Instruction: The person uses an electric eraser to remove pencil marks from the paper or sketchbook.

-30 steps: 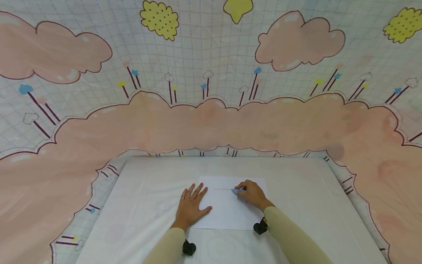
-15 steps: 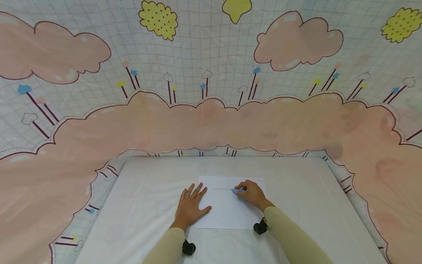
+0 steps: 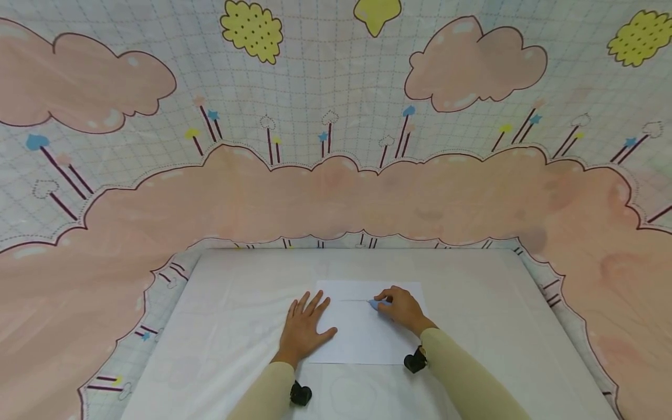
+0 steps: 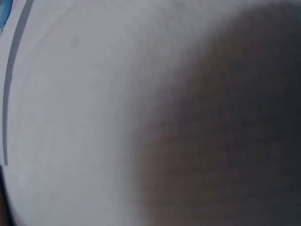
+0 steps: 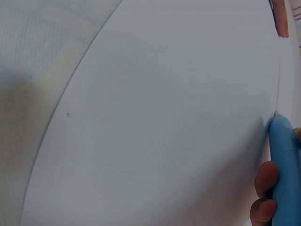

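A white sheet of paper (image 3: 357, 338) lies flat on the table. My left hand (image 3: 304, 329) rests at the sheet's left edge, fingers spread and thumb reaching onto the paper. My right hand (image 3: 404, 308) pinches a thick blue pen (image 3: 379, 304) near the sheet's upper right. In the right wrist view, the fingers (image 5: 266, 175) wrap the blue barrel (image 5: 284, 165), and its tip meets the paper at one end of a thin line (image 5: 278, 80). That line (image 3: 353, 300) runs leftward across the upper part of the sheet. A dark blur covers much of the left wrist view.
A white cloth covers the table (image 3: 236, 291). Behind and beside it hangs a sheet printed with clouds (image 3: 478, 67) and a wide pink band (image 3: 315, 201). Dark heart-shaped pieces sit at the left wrist (image 3: 301, 394) and right wrist (image 3: 415, 360).
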Demonstrator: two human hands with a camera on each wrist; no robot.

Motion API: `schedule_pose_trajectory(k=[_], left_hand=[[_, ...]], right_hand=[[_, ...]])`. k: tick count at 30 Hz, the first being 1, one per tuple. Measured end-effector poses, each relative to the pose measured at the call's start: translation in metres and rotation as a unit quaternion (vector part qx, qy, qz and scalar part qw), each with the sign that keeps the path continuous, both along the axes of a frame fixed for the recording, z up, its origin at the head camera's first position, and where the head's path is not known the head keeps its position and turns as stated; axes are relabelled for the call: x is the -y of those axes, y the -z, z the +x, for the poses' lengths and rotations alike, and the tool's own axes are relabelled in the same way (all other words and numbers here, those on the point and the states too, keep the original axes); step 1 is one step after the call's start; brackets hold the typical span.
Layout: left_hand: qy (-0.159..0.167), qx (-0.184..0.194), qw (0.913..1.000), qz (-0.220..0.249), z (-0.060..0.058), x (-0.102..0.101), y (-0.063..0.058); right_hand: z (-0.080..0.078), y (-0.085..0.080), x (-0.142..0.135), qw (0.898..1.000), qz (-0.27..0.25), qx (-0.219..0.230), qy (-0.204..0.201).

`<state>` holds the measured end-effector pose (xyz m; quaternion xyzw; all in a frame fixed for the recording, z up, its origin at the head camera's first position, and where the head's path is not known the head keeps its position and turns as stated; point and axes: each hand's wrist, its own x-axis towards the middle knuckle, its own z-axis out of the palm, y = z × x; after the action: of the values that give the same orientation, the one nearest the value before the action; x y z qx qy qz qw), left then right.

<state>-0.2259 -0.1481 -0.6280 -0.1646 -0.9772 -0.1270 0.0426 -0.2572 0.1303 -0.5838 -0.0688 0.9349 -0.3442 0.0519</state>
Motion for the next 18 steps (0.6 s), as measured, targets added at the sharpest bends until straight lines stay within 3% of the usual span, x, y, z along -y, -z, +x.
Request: schedule_pose_trajectory(k=[12,18], left_hand=[[0.009,-0.018,0.9998,0.009,0.002,0.000,-0.001],[0.003,-0.008,0.9999,0.009,0.002,0.000,-0.001]], right_hand=[[-0.003,0.001,0.009,1.000,-0.016,0.015,-0.009],[-0.004,0.001,0.016,1.000,-0.019,0.007,-0.018]])
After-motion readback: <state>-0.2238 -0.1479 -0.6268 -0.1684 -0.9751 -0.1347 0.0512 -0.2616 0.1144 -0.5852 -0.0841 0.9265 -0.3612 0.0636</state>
